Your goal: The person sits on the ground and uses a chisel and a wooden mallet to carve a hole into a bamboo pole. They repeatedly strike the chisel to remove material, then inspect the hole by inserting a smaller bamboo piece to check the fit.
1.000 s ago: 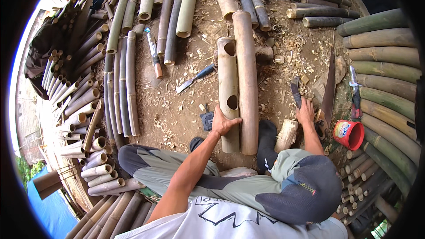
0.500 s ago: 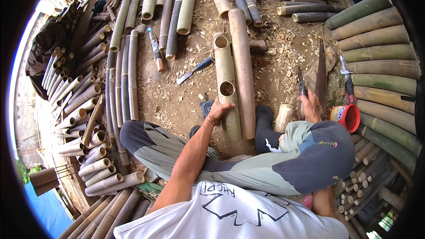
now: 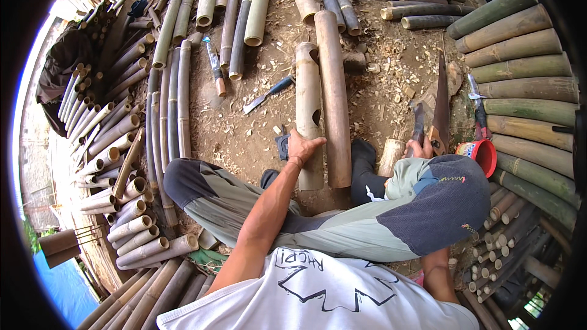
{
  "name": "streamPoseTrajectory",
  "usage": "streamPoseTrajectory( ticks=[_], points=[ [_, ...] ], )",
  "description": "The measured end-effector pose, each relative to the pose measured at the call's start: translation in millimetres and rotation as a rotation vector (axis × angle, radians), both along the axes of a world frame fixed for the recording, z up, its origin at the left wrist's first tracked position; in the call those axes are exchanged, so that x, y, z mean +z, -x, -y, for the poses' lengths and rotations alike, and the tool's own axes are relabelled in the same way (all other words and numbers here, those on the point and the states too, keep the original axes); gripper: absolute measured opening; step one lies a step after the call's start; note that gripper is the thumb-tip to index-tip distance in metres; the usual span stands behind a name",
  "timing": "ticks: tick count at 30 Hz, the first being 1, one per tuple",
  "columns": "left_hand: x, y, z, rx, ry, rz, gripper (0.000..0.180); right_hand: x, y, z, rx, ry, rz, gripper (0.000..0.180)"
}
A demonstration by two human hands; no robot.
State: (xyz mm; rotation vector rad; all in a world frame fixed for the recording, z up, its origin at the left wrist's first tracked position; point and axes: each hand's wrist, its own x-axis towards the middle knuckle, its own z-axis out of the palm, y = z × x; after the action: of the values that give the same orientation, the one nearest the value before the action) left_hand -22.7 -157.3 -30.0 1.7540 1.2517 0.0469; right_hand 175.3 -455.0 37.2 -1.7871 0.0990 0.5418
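Note:
My left hand [image 3: 302, 146] is wrapped round the lower part of a pale bamboo tube [image 3: 307, 95] with holes cut in its wall. The holes face right, showing as notches along the edge. Touching or close beside it lies a longer, browner bamboo pole [image 3: 333, 104]. By my right knee, my right hand [image 3: 420, 148] grips a knife [image 3: 419, 122] with its dark blade pointing away from me; part of this hand is hidden by the trouser leg. A handsaw [image 3: 441, 101] with a wooden handle lies just right of the knife.
A chisel [image 3: 269, 95] and another bladed tool [image 3: 214, 68] lie among wood chips on the dirt. A red tub [image 3: 485, 156] stands by my right knee, with a pointed tool [image 3: 477, 101] beyond it. Bamboo rows [image 3: 523, 68] line the right; stacked bamboo [image 3: 119, 146] fills the left.
The bamboo tube has rolled under my left hand, turning its holes from facing up to facing right. My right hand has drawn back toward my knee with the knife.

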Motion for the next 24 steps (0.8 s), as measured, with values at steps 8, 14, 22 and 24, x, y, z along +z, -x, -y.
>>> streamPoseTrajectory(
  ticks=[8, 14, 22, 24],
  points=[
    [9, -12, 25, 0.106, -0.292, -0.042, 0.091, -35, -12, -17, 0.196, 0.565, 0.372, 0.044],
    [29, -7, 79, -0.097, -0.257, 0.056, 0.078, -48, -2, -19, 0.106, 0.567, 0.308, 0.040],
    [11, -5, 100, -0.171, 0.227, -0.203, 0.097, -82, 6, -14, 0.075, 0.412, 0.386, 0.039],
    [19, 3, 95, -0.140, 0.342, 0.132, 0.097, -75, 10, -17, 0.064, 0.385, 0.386, 0.041]
  ],
)
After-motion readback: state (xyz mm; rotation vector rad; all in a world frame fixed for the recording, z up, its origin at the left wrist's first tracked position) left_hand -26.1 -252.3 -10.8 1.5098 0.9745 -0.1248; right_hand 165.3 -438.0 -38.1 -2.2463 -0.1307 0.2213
